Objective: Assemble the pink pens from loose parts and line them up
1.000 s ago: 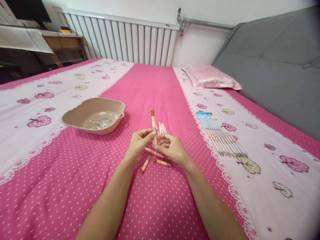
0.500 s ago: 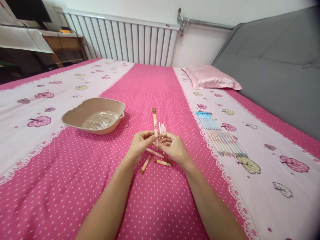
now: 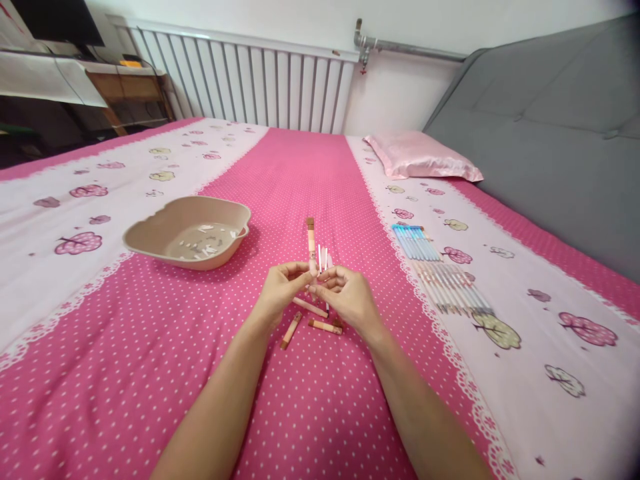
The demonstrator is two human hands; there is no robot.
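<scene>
Between my two hands a pen [image 3: 311,241] stands upright, with a brown end on top and a peach-coloured barrel. My left hand [image 3: 283,288] pinches its lower part between thumb and fingers. From the other side, my right hand [image 3: 349,293] is closed at the pen's bottom end, whose tip is hidden by the fingers. Thin white sticks [image 3: 323,257] show just behind my right fingers. Under the hands lies a pale pink pen barrel [image 3: 310,307]. Closer to me are two short peach-and-brown pen pieces, one slanted [image 3: 291,331] and one nearly level [image 3: 325,326].
A beige basin [image 3: 150,237] with small white and grey bits inside stands to the left. On the right, blue pens [image 3: 419,243] and clear-and-brown pens [image 3: 453,288] lie in rows. A pink pillow [image 3: 423,155] rests farther back, by the grey headboard [image 3: 540,127].
Almost nothing differs. The held pen has shifted very slightly, and both hands keep their place around it.
</scene>
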